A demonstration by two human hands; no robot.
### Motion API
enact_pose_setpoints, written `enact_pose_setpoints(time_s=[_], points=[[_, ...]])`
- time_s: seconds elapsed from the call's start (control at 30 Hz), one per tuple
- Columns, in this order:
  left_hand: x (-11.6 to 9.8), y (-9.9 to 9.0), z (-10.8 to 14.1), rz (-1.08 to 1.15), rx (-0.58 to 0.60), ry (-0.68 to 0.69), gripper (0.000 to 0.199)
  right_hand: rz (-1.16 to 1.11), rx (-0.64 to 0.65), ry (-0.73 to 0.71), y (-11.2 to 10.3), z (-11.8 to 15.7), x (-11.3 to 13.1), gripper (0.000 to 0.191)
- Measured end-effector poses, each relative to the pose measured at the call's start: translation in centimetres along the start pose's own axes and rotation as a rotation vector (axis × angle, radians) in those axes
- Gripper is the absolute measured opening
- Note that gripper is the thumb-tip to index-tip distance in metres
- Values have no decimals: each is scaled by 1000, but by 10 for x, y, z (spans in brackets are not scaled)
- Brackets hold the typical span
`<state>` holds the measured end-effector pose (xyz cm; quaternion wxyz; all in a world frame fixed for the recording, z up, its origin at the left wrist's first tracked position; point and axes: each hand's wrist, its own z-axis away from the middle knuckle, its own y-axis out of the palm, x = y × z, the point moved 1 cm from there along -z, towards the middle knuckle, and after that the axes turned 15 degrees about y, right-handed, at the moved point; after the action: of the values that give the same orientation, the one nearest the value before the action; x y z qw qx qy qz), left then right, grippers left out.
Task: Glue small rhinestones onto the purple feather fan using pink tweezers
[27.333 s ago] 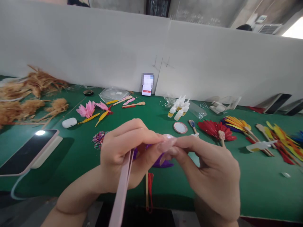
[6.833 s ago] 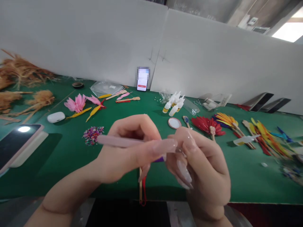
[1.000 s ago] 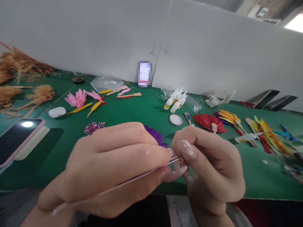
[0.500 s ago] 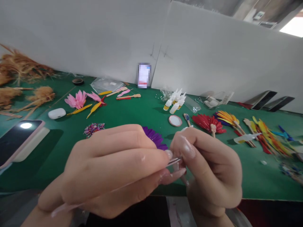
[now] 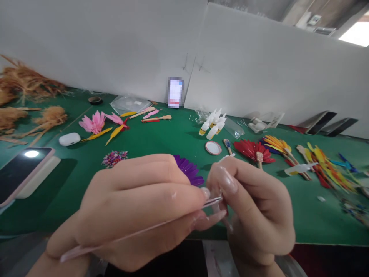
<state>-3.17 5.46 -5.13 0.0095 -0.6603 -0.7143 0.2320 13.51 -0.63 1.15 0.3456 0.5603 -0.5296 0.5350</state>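
My left hand (image 5: 144, 207) is closed in a pinch on slim tweezers (image 5: 211, 202), whose pale pink end juts out beyond the wrist. Their metal tips meet the fingertips of my right hand (image 5: 253, 204). That hand is closed too, thumb against curled fingers. Whatever it pinches is mostly hidden; something clear and shiny with a bit of red shows below the tips, too small to name. Behind the left knuckles, a purple fan of feather-like petals (image 5: 188, 171) lies partly covered. A heap of multicoloured beads (image 5: 114, 157) sits beyond the left hand.
Glue bottles (image 5: 213, 125) stand near the wall, with a white lid (image 5: 213, 147) in front. A red petal fan (image 5: 253, 152) and another glue bottle (image 5: 300, 168) lie right. Pink petals (image 5: 93, 122), a lit phone (image 5: 25, 169) and a white case (image 5: 69, 139) are left.
The tweezers have turned slightly in my left hand, so more of their pink shaft shows along its lower side. Both hands stay nearly in place.
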Motion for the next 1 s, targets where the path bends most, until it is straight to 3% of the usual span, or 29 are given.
enact_pose_setpoints(time_s=[0.07, 0.23, 0.33, 0.63, 0.77, 1.0], points=[[-9, -6, -5, -1, 0, -3, 17, -22, -13, 11, 0, 0, -1, 29], [-47, -40, -24, -12, 56, -42, 5, -118, -18, 49, 0, 0, -5, 28], [-53, -50, -35, -17, 123, -11, 9, -172, -16, 50, 1, 0, -6, 28], [-52, -46, -42, -30, 88, 122, 12, -243, 36, 124, 3, 0, -7, 36], [-50, -45, -42, -15, 84, 169, 13, -253, -6, 125, 1, 0, -11, 32], [-48, -47, -47, -78, 176, 72, 14, -262, -54, 124, -5, -5, -2, 17]])
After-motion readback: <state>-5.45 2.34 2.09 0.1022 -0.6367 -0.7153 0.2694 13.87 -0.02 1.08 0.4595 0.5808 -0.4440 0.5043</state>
